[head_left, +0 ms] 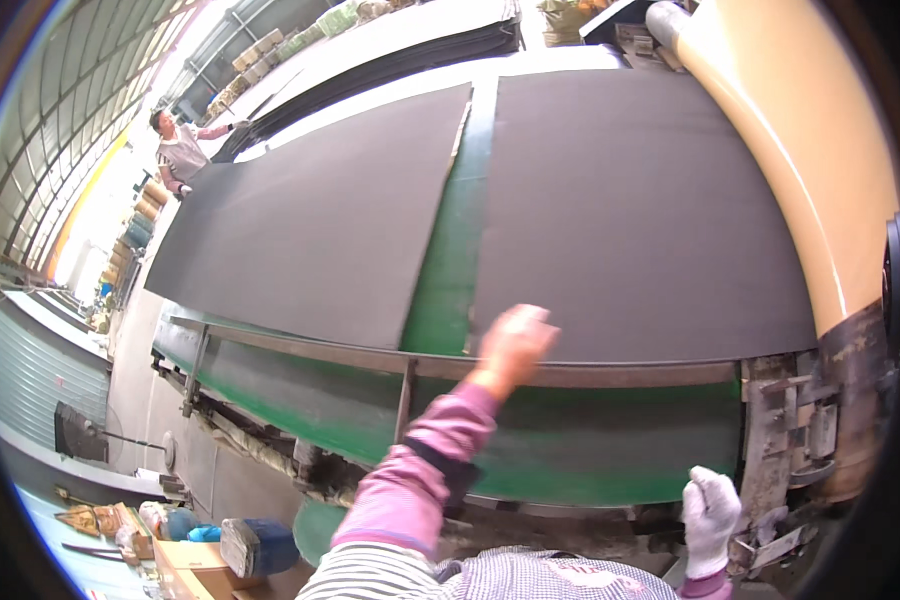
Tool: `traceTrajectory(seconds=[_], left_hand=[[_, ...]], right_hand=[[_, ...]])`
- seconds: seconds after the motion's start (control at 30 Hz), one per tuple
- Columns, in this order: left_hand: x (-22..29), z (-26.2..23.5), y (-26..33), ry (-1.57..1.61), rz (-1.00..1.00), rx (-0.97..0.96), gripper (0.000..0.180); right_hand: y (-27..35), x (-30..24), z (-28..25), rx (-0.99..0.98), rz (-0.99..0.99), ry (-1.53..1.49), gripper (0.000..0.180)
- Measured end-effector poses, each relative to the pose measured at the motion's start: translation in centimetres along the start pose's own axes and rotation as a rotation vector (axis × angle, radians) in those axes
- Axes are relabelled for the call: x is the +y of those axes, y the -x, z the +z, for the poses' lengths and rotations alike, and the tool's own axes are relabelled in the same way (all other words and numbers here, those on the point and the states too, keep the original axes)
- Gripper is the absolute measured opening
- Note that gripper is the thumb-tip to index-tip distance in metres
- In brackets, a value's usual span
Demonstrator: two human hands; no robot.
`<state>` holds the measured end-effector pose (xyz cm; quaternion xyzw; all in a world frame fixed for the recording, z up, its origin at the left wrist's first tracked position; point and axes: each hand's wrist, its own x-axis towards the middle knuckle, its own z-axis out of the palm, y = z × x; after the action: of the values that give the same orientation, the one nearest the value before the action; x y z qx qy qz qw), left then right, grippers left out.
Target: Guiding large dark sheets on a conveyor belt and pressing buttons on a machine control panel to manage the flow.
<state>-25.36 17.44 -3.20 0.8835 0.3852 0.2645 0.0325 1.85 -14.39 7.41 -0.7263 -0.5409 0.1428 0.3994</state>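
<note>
My left hand [518, 343], bare and slightly blurred, is over the near left corner of a dark grey sheet [640, 210]. Its fingers look loosely bent and hold nothing I can see; whether they touch the sheet is unclear. A white glove covers my right hand [710, 508], which is low at the right, in front of the table, fingers curled in with nothing visible in them. A second dark grey sheet [310, 220] lies to the left, and a strip of green belt [448, 240] shows between the two.
A co-worker [180, 150] stands at the far left, one hand by the left sheet's edge. Behind is a stack of dark sheets [390, 65]. A large tan roller [800, 120] bounds the right. A metal rail [610, 374] runs along the near edge, above a lower green belt [590, 450].
</note>
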Motion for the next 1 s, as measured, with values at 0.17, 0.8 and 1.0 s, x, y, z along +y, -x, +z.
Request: traceTrajectory(seconds=[0.17,0.8,1.0], left_hand=[[-26.0,-12.3,9.7,-0.503,-0.993,-0.286,0.044],[-24.8,-12.2,10.5,-0.228,-0.632,-0.194,0.034],[-28.3,-12.8,16.8,-0.15,-0.649,-0.347,0.037]], right_hand=[[-4.1,-0.7,4.8,0.019,-0.026,0.189,0.026],[-20.8,7.0,13.6,-0.242,0.165,0.58,0.045],[-22.5,13.0,8.6,-0.147,0.392,0.7,0.04]])
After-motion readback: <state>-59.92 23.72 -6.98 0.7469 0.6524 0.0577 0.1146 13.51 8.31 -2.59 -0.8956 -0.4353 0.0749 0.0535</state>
